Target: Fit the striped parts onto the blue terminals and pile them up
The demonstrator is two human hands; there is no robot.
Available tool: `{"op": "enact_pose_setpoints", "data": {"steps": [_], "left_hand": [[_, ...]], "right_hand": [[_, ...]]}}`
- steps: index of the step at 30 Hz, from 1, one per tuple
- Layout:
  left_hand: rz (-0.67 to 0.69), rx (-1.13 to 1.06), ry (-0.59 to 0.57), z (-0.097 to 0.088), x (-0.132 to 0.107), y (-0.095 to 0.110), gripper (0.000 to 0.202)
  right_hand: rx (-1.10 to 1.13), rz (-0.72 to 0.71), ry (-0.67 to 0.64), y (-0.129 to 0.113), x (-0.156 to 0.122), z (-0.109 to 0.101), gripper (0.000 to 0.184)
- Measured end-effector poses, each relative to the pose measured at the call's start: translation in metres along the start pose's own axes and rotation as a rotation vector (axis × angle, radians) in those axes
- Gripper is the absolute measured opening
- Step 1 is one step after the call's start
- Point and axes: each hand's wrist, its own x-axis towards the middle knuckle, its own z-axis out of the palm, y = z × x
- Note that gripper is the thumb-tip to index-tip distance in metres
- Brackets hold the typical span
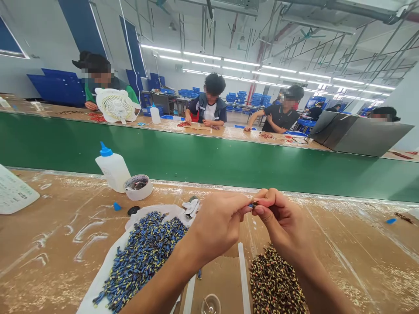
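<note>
My left hand (218, 220) pinches a small blue piece (251, 205) between thumb and forefinger. Against it, my right hand (284, 220) pinches a small dark piece (255, 203); the fingertips of both hands nearly meet and hide most of both parts. Below my left arm, a heap of small blue, black and yellow pieces (147, 248) lies on a white sheet (98, 283). Under my right hand spreads a pile of small dark brown, yellow and red pieces (275, 283). Between the heaps, a small clear cup (211, 304) holds a thin stick.
A white squeeze bottle (113, 170) with a blue cap stands beside a tape roll (138, 187) at the table's far edge. Beyond runs a green conveyor belt (196, 157). Across it, several people (212, 104) sit working near a white fan (117, 106) and metal panels (363, 133).
</note>
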Motion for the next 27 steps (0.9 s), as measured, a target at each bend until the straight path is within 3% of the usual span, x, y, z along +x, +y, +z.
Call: {"op": "enact_pose_setpoints", "data": {"steps": [12, 19, 27], "left_hand": [[-0.049, 0.098, -0.038, 0.000, 0.000, 0.001, 0.018], [-0.046, 0.108, -0.115, -0.002, 0.001, 0.006, 0.019], [-0.167, -0.073, -0.138, -0.001, 0.004, 0.004, 0.022]], "right_hand": [[-0.242, -0.019, 0.024, 0.002, 0.000, 0.000, 0.015], [0.006, 0.093, 0.020, -0.002, 0.002, -0.008, 0.005], [0.059, 0.217, 0.059, 0.003, 0.006, -0.009, 0.011]]}}
